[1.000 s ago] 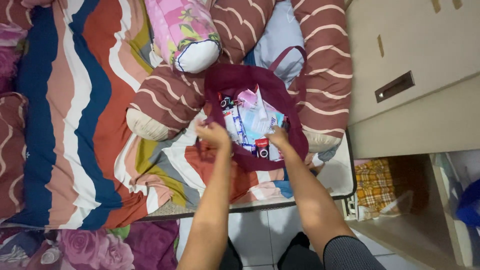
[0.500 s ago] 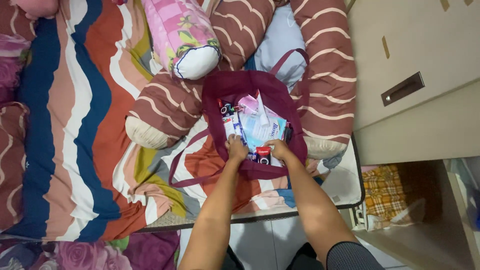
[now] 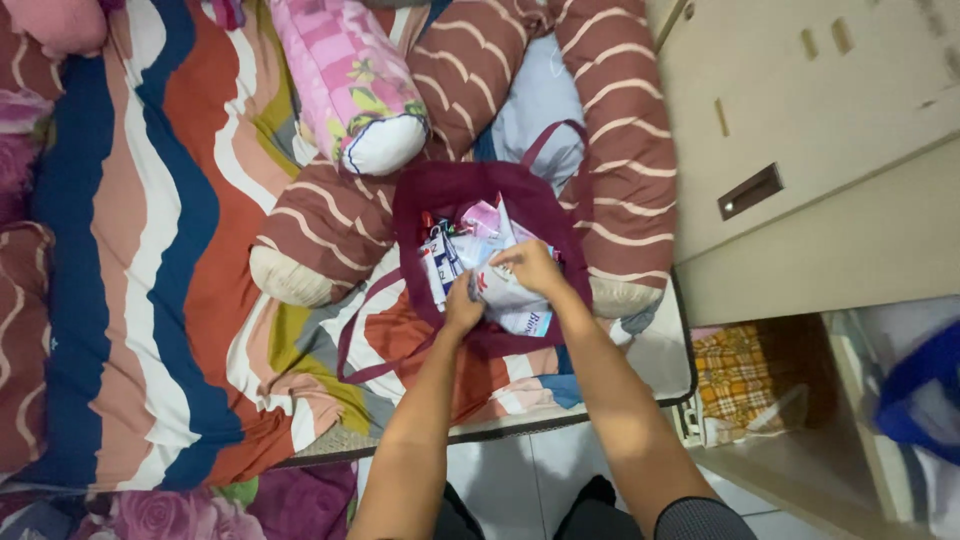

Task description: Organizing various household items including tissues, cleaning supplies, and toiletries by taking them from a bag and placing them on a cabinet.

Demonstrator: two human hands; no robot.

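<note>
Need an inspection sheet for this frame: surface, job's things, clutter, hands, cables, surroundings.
Surface: bed with wavy striped sheet.
Job's things: maroon tote bag open on the bed, white packets inside.
Clutter: striped bolster, pink pillow.
Hands: left hand and right hand both in the bag on the packets; grip cannot be told.
Cables: nothing seen.
Surroundings: beige cabinet, tiled floor, checked cloth.

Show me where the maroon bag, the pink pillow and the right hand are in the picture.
maroon bag (image 3: 415,215), head view, on the bag's left wall near the rim.
pink pillow (image 3: 335,70), head view, on the middle of its flowered cover.
right hand (image 3: 528,266), head view, on the back of the hand.
</note>
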